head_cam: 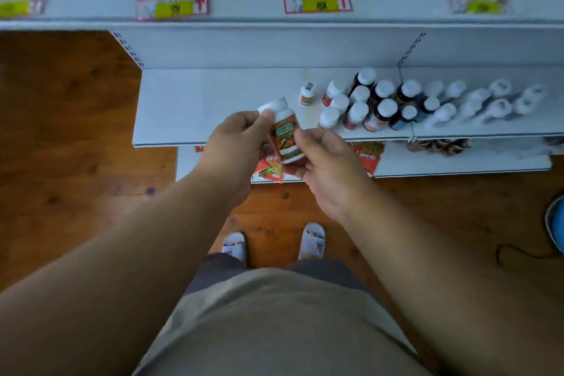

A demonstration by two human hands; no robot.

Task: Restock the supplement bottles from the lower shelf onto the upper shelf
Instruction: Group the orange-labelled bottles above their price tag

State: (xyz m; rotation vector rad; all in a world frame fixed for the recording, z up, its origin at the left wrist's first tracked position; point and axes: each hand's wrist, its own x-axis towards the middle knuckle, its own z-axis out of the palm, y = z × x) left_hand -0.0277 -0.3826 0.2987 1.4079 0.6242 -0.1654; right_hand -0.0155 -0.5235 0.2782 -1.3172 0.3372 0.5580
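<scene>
I hold a supplement bottle [285, 134] with a white cap and an orange-green label, tilted in front of the white shelf [213, 101]. My left hand [236, 143] pinches it near the cap; my right hand [323, 162] grips its lower end from below. Several white-capped bottles [366, 104] stand grouped on that shelf to the right, and one small bottle [306, 94] stands apart beside them. On the lower shelf [457, 162] underneath, a few dark bottles [439, 146] and red packets [367, 152] show under the edge.
A higher shelf edge [274, 23] with red-and-yellow price tags [317, 1] runs across the top. The left half of the middle shelf is bare. Wooden floor [61, 131] lies to the left and below. My sandalled feet [271, 244] stand close to the shelving. A blue object [557, 223] sits at the right edge.
</scene>
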